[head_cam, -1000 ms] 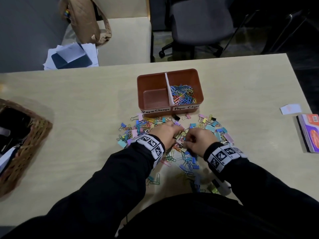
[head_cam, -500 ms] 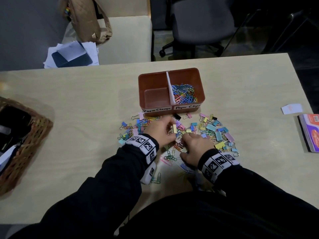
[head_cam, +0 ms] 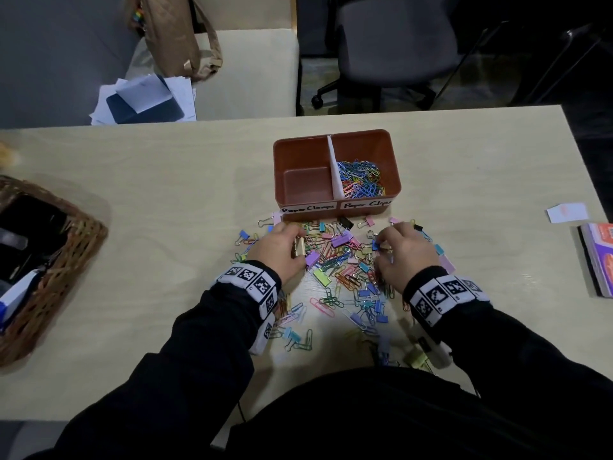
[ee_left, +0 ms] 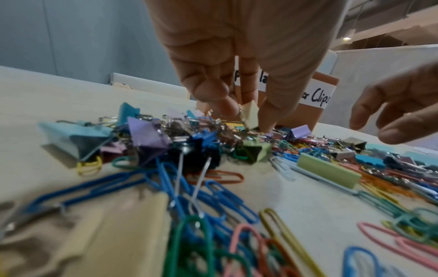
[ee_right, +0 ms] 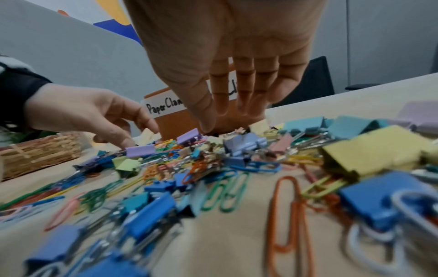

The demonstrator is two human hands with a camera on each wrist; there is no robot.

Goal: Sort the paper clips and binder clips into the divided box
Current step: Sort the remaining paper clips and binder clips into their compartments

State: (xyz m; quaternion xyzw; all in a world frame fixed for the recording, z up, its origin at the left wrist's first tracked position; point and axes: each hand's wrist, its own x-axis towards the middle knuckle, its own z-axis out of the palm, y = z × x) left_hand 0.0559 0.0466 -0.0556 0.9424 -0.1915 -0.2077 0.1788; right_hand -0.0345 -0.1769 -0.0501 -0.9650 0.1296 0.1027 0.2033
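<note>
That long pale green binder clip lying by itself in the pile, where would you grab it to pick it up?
I'd take the pale green binder clip across its long body, thumb on one flat face and a finger on the other, coming straight down from above. It seems to lie flat with its top clear, while paper clips crowd its sides, so a sideways approach would likely snag them.

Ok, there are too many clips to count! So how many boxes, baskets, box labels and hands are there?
Orange-brown plastic divided box: 1
Woven wicker basket: 1
White paper labels on the box: 2
Hands: 2, the left hand pinching a cream binder clip, and the right hand
Total: 6
</note>
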